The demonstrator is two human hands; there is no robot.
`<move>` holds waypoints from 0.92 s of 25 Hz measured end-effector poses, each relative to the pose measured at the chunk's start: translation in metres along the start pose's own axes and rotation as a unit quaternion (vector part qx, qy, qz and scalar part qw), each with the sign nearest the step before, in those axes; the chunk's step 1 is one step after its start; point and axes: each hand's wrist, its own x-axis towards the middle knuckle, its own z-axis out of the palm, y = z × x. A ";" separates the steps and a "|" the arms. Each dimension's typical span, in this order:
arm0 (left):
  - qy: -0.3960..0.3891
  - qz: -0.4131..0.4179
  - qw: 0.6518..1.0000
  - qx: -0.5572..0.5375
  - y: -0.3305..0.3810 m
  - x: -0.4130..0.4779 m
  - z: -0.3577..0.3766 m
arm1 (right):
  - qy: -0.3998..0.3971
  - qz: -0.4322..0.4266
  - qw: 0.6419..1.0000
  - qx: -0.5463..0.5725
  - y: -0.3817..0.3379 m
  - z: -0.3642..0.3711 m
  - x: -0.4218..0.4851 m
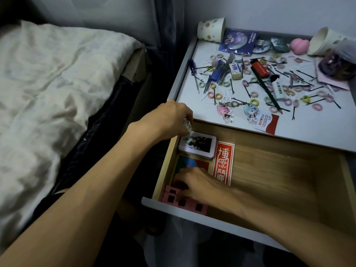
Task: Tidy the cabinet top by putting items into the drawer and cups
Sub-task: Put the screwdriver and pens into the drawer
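Drawer phase of the bedside tidy-up: both my hands are inside the open drawer (269,170). My left hand (169,120) hovers over its far left corner, fingers curled round a small speckled object (187,125) held just above the white tin (196,145) that lies there. My right hand (198,184) lies palm down at the drawer's near left corner, across a coloured card (189,163) and next to a pink block (183,201). It is blurred, and I cannot tell whether it grips anything or only presses.

A red printed slip (223,162) lies flat beside the tin; the rest of the drawer floor to the right is bare wood.

Behind the drawer, the cabinet top (308,128) is far from done — hair ties (254,102), bobby pins (247,91), a green pencil (267,89) and two charm keyrings (225,110) are scattered across it. A spotted paper cup (211,28) sits at its back left corner and a tipped cup (323,42) at the back right.

As I judge it, the next move is to set the speckled piece down beside the tin, then reach back up for more — small loose bits probably suit the cups.
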 end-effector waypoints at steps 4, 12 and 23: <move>0.001 0.002 1.000 0.001 0.000 0.000 0.000 | -0.017 0.002 1.000 0.023 0.000 -0.002 0.000; 0.000 0.006 1.000 0.006 -0.001 0.001 -0.001 | 0.101 0.149 0.983 -0.040 0.028 -0.014 -0.017; -0.001 0.008 1.000 0.006 -0.001 0.003 0.002 | 0.103 0.176 0.972 -0.114 0.019 -0.011 -0.015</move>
